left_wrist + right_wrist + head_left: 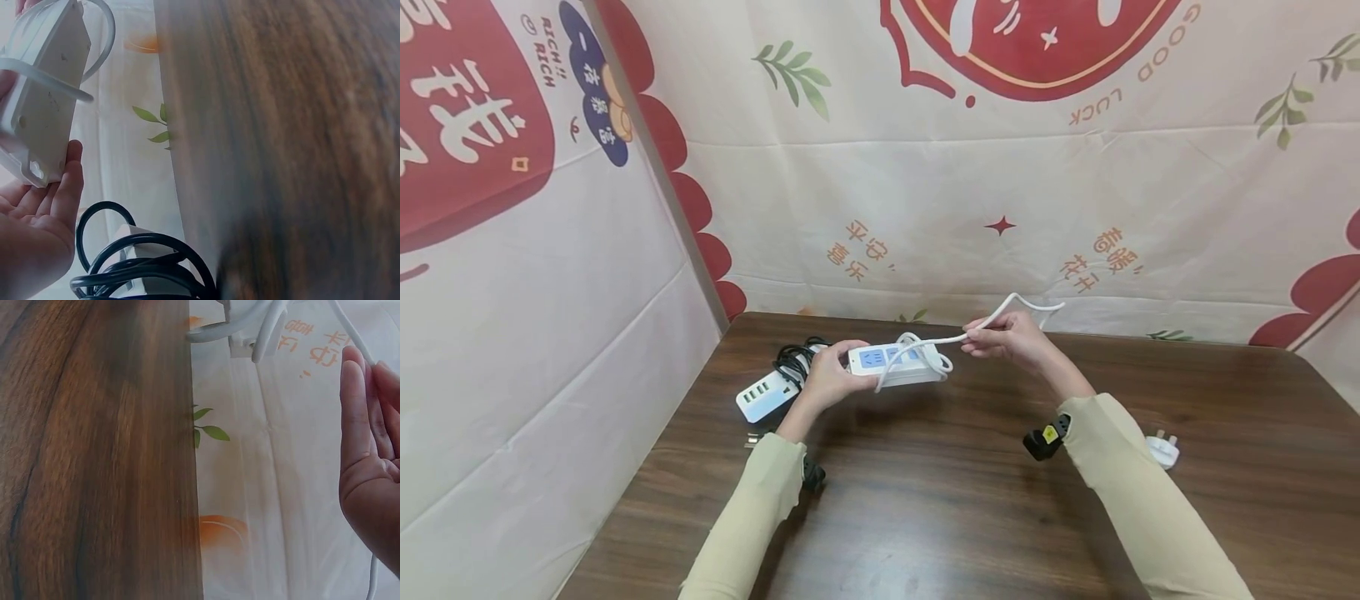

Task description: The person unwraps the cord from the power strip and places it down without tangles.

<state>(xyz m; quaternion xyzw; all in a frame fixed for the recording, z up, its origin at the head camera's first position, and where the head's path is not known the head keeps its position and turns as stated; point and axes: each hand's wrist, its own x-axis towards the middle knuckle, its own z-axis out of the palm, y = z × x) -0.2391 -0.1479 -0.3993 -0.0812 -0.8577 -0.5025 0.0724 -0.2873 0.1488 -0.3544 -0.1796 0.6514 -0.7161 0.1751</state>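
Note:
A white power strip (910, 377) with blue socket panels is held up over the table by my left hand (831, 377), which grips its left end. The left wrist view shows the strip's plain underside (53, 106), with my fingers against its end. White cord (946, 340) loops around the strip. My right hand (1011, 337) pinches a length of this cord between thumb and fingers, to the right of the strip. Past the right hand the cord bends up and trails rightward. In the right wrist view the pinched cord (350, 328) runs up from the fingertips.
Left of the held strip, a second white strip with USB ports (765, 398) lies on the brown wooden table (925, 517), bundled with black cord (790, 360). A white plug (1162, 450) lies beside the right sleeve. Printed cloth (925, 183) hangs behind the table.

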